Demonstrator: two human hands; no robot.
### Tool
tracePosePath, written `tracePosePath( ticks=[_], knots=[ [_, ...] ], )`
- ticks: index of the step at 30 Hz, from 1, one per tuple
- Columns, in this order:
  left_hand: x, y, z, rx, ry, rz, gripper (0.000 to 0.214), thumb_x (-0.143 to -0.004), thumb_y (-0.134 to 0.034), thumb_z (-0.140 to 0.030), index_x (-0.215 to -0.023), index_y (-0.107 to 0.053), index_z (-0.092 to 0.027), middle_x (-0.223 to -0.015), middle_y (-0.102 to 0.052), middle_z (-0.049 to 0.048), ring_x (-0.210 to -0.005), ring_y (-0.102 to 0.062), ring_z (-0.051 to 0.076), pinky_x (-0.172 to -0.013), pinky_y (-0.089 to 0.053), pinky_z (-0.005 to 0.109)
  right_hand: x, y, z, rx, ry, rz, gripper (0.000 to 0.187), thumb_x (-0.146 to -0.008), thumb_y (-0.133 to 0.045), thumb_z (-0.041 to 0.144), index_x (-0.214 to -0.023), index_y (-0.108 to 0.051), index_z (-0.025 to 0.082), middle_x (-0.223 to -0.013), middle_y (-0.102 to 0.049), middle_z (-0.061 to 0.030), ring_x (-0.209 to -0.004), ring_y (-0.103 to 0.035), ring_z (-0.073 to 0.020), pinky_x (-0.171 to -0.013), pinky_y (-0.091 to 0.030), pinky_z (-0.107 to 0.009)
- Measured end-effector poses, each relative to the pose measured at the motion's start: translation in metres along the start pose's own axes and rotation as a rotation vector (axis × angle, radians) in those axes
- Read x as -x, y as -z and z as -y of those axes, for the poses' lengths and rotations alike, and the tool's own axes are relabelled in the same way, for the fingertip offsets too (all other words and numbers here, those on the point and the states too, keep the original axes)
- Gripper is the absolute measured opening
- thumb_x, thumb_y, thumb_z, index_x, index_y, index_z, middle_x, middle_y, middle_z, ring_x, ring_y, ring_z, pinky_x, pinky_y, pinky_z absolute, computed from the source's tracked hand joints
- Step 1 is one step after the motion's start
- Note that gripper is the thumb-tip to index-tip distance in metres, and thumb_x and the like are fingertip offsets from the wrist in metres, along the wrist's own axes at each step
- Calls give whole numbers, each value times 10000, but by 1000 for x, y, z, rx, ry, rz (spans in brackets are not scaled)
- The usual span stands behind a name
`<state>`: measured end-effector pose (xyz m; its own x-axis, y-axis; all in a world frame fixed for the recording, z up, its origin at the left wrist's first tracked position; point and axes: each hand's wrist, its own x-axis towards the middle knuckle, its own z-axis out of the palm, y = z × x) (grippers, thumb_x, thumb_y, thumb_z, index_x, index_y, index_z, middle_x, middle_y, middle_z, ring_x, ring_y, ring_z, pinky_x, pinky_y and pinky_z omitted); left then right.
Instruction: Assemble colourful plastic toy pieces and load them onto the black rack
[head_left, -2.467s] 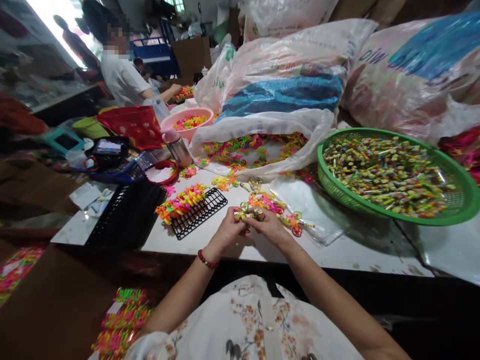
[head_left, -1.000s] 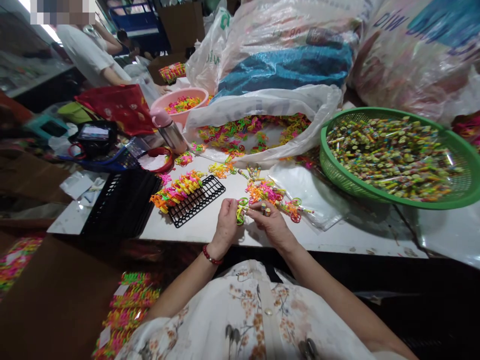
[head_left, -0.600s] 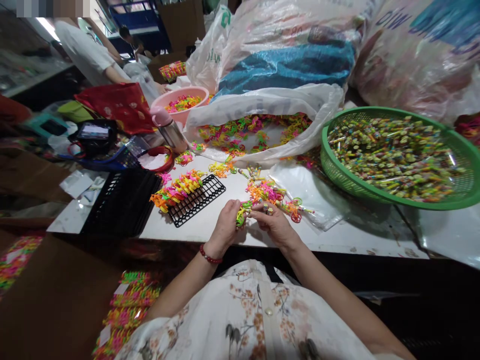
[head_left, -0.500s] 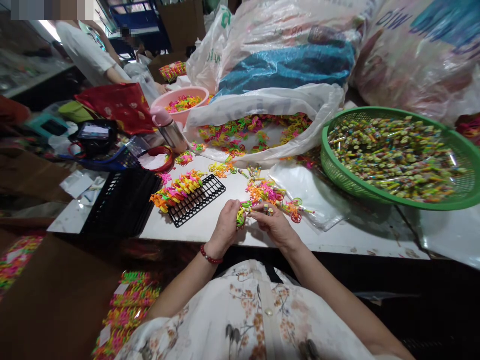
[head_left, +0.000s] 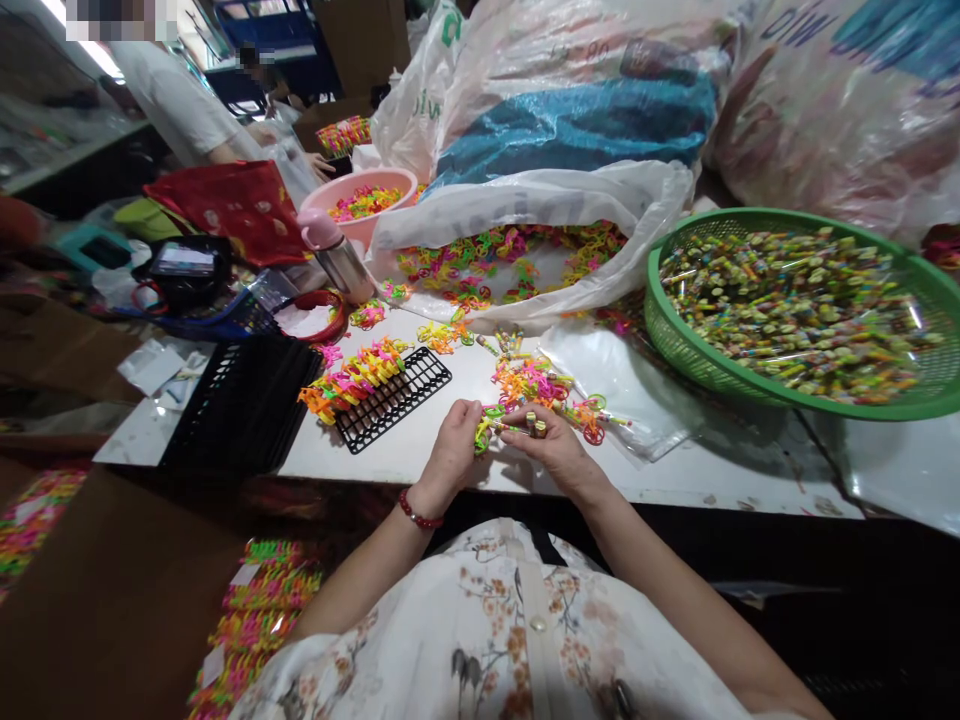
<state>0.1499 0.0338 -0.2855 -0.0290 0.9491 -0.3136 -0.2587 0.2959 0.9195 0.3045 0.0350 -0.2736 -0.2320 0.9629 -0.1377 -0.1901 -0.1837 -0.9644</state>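
My left hand [head_left: 452, 442] is closed around small green and yellow plastic figures [head_left: 483, 436] with ring-like parts. Just to its right, my right hand [head_left: 561, 452] pinches several short patterned pencils [head_left: 535, 425] with pale ends. The inner end of one pencil meets the plastic figures between my hands; how far it goes in is hidden by my fingers. Behind my hands lies a loose heap of bright plastic figures [head_left: 529, 380] with a few pencils among them. To the left, a black grid rack [head_left: 401, 400] carries a row of coloured figures [head_left: 356, 382] at its far-left side.
A green basket [head_left: 795, 398] of pencils stands at right, beside a flat clear bag [head_left: 637, 410]. An open white sack [head_left: 555, 190] spills figures behind the heap. Stacked black racks [head_left: 236, 405], a flask [head_left: 341, 262] and a pink basin [head_left: 360, 185] stand left. Another person's sleeve [head_left: 161, 95] shows beyond.
The pencils in my right hand have tilted and spread a little, with more of one showing beside the figures. My left hand stays nearly still. The other person's hand has shifted.
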Motion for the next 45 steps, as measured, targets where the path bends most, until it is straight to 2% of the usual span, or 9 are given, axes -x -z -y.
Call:
tracePosePath(
  ticks=[5, 12, 18, 22, 27, 33, 38, 40, 45],
  knots=[
    [0, 1, 0, -32, 14, -17, 413, -831, -668, -576, -812, -473, -212, -592, -455, -64, -469, -373, 87, -435, -288, 213, -1, -4, 1, 39, 28, -32, 294, -665, -839, 461, -804, -755, 217, -807, -699, -13, -787, -618, -172, -760, -522, -318],
    [3, 3, -5, -35, 110, 84, 500, -751, -680, -655, -768, -484, -196, -526, -447, -63, -399, -334, 68, -383, -261, 197, 1, -2, 1, 265, 171, 8, 220, -738, -787, 414, -860, -792, 231, -830, -742, -42, -735, -643, -196, -700, -506, -335],
    [-4, 2, 3, -98, 2, -4, 508, -762, -647, -678, -763, -447, -211, -548, -420, -79, -413, -361, 74, -374, -303, 193, 3, -9, 1, 432, 248, 23, 112, -828, -696, 321, -856, -780, 252, -781, -740, -21, -693, -651, -197, -651, -490, -318],
    [-12, 0, 11, -166, -34, 19, 491, -798, -573, -688, -753, -431, -221, -567, -399, -73, -414, -354, 89, -383, -329, 221, 5, -11, -1, 507, 293, 25, 124, -851, -651, 288, -870, -769, 257, -798, -747, -21, -710, -666, -210, -644, -492, -318],
    [-23, -1, 10, -363, -122, 14, 373, -887, -531, -549, -718, -454, -225, -625, -444, -15, -545, -462, 149, -531, -424, 274, 1, 5, -7, 602, 275, -2, 129, -849, -650, 332, -859, -758, 262, -748, -740, -12, -671, -667, -211, -632, -513, -325],
    [-71, -1, -33, -660, -308, -195, 170, -893, -589, -307, -783, -493, -220, -890, -549, 81, -979, -556, 253, -929, -425, 372, -6, 32, -5, 791, 462, -162, 255, -909, -589, 380, -1070, -733, 245, -1119, -693, -112, -1036, -664, -286, -913, -551, -441],
    [-134, 4, -65, -755, -289, -455, 232, -796, -718, -222, -874, -505, -172, -1207, -495, 196, -1309, -407, 366, -1027, -375, 439, -1, 30, -3, 848, 508, -160, 259, -927, -547, 345, -1106, -689, 222, -1044, -671, -118, -989, -658, -278, -865, -564, -435],
    [-150, 11, -68, -729, -245, -491, 250, -765, -753, -191, -887, -542, -140, -1232, -509, 208, -1314, -413, 372, -1046, -372, 463, 2, 26, -5, 835, 493, -127, 253, -930, -533, 316, -1118, -679, 232, -1051, -673, -108, -990, -655, -268, -860, -564, -420],
    [-163, 25, -67, -528, -190, -466, 229, -901, -660, -311, -1033, -626, -127, -1173, -610, 98, -1123, -574, 244, -986, -470, 460, 6, 22, -6, 719, 415, -97, 234, -917, -558, 370, -1064, -694, 250, -1023, -684, -92, -959, -661, -254, -822, -565, -384]
  ],
)
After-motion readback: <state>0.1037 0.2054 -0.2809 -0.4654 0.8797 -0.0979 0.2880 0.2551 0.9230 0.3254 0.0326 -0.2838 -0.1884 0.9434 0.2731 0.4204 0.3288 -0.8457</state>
